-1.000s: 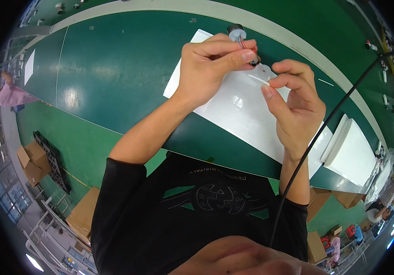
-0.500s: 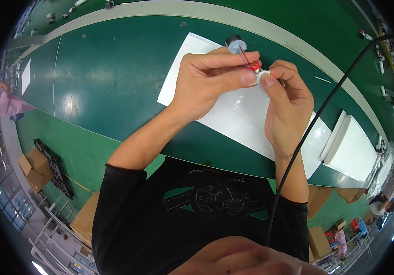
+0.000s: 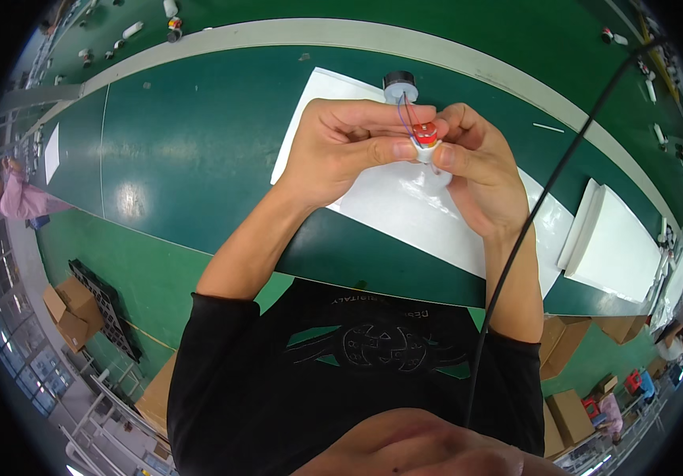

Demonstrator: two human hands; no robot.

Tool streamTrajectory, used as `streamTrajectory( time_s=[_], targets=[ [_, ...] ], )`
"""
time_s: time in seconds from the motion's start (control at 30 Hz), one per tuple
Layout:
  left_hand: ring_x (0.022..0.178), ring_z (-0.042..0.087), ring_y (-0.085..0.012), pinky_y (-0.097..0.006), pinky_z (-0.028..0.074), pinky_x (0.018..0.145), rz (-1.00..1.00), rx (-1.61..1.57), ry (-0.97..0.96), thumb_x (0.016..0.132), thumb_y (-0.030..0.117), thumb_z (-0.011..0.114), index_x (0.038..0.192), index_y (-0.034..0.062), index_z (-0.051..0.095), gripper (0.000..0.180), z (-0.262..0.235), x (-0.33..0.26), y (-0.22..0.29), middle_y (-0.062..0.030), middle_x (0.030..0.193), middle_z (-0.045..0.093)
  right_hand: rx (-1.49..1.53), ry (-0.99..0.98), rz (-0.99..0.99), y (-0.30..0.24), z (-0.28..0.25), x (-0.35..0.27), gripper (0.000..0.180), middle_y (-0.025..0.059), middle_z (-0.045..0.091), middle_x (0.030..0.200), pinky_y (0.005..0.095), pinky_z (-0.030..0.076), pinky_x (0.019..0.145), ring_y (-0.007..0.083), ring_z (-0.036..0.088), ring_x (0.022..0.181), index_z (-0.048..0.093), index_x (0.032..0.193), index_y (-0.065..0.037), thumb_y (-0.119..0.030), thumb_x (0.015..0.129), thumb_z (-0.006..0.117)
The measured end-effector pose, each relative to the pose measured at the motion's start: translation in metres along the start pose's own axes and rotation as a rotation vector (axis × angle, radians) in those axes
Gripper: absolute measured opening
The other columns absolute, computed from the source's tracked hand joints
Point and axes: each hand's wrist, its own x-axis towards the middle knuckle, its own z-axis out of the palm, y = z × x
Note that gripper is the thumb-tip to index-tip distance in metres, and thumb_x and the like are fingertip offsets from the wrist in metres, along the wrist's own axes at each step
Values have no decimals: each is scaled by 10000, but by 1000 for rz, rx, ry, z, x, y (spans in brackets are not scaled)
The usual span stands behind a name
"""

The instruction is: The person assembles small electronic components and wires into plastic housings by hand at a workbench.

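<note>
- nearest the body, the left hand (image 3: pixel 337 151) and right hand (image 3: pixel 484 166) come together, thumbs and fingers pinching one small red-and-white piece (image 3: pixel 424 136).
- that piece is held above a glossy white sheet (image 3: pixel 405 200), its white end toward the person's chest, its red end away; i take its short long axis to run that way, though fingers hide much of it.
- it looks light and stiff, probably smooth enough to slip; the white sides seem the safest place to take hold.
- thin red and blue wires (image 3: pixel 403 111) lead from the red end, away and slightly left; they look soft and easily strained, so better not pulled.
- just past the left fingers, the wires reach a black-and-grey round part (image 3: pixel 400 86); whether hidden fingers support it, i cannot tell.
- farther off, to the right, a thin white stick (image 3: pixel 548 127) lies on the green table (image 3: pixel 198 135).
</note>
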Motion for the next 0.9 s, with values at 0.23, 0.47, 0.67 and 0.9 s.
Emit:
streamTrajectory(
  time_s=[0.23, 0.47, 0.67, 0.9],
  targets=[
    [936, 676, -231, -320, 554, 839, -49, 47, -18, 836, -89, 620, 1120, -78, 637, 285, 4, -5, -5, -204, 1078, 672, -470, -132, -146, -19, -7, -4, 189, 85, 650, 873, 264, 507, 713, 157, 620, 781, 702, 949, 39, 41, 760, 702],
    [987, 645, -220, -342, 525, 885, 42, 258, 309, 851, 7, 641, 1156, -74, 621, 316, 8, 29, 22, -162, 1085, 664, -1013, 162, -612, 9, -19, 8, 174, 83, 642, 844, 339, 466, 711, 249, 584, 798, 692, 1014, -59, -86, 863, 609],
    [1055, 610, -178, -277, 432, 967, -19, 1022, 351, 916, 229, 623, 1251, -79, 556, 460, -68, 52, 68, -147, 1153, 643, -1448, -11, -886, 29, -2, 1, 171, 76, 575, 794, 353, 458, 696, 269, 542, 743, 672, 960, -47, -37, 794, 634],
    [1261, 477, -374, -422, 385, 1053, 215, 1641, 85, 804, 134, 690, 1255, 54, 587, 470, -41, -38, 32, -164, 1344, 528, -1623, -39, -805, 16, 0, 4, 170, 74, 569, 829, 374, 492, 704, 266, 573, 782, 672, 952, -70, -82, 787, 631]
  ],
)
